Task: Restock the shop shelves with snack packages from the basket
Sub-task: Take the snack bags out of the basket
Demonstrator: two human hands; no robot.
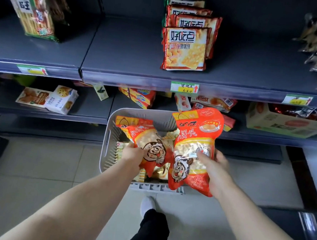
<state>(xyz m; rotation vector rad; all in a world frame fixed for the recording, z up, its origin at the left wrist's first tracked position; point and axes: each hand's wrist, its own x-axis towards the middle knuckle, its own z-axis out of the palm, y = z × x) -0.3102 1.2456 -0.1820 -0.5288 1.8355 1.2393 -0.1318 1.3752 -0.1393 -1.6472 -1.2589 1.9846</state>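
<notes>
Left hand: fingers curled round the lower part of the basket bag, probably to lift it out.
Right hand: thumb in front and fingers behind, gripping the raised bag low so its top leads.
Raised bag: above the basket's right rim, long axis near upright, top seal toward the upper shelf.
Basket bag: inside the basket, slanted, top seal toward the far-left corner.
Likely spot: bare shelf beside the cracker packs.

We are in a shop: above our right hand run dark metal shelves with a handwritten price tag and facing cracker packets.
</notes>
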